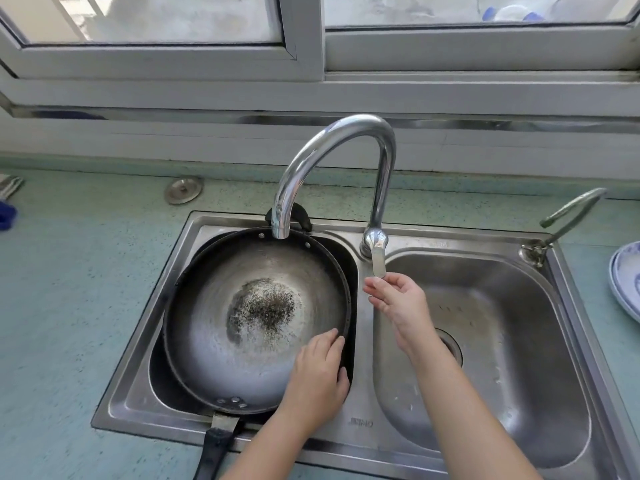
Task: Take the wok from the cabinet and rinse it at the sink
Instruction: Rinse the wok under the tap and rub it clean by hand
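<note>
The dark, worn wok [221, 327] lies in the left basin of the steel double sink [367, 424], its black handle [214, 452] sticking out over the front rim toward me. My left hand [317, 379] grips the wok's right rim, fingers inside and thumb outside. The curved chrome faucet [332, 157] ends over the wok's far edge; no water is visible. My right hand [394, 299] pinches the tip of the faucet lever [378, 263] between thumb and fingers.
A small second tap [568, 216] stands at the sink's back right corner. Blue-and-white plates [627, 282] sit on the green counter at the right edge. A round metal cap [183, 190] lies behind the sink on the left. A window runs along the back.
</note>
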A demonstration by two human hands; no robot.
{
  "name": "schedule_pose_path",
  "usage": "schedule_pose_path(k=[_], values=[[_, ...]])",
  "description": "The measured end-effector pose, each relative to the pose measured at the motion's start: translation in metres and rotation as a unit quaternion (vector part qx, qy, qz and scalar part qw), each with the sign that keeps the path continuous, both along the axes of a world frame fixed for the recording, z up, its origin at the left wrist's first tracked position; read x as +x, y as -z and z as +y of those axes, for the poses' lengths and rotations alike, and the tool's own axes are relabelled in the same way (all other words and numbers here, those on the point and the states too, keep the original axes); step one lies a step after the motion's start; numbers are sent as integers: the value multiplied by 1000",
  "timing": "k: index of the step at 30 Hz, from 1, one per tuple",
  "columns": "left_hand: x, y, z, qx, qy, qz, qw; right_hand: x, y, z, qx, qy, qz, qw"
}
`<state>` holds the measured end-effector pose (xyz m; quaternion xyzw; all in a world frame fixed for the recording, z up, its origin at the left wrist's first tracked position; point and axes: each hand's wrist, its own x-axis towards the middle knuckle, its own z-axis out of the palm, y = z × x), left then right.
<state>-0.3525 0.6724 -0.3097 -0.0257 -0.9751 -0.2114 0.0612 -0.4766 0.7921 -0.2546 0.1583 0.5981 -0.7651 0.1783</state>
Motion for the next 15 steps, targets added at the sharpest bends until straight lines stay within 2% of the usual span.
schedule_pose_path(k=[10, 15], values=[[0, -3, 1, 10, -7, -12, 1000, -3, -10, -3, -28, 8, 13, 1000], [3, -11, 0, 11, -12, -14, 1000, 2, -11, -3, 20, -3, 14, 1000]])
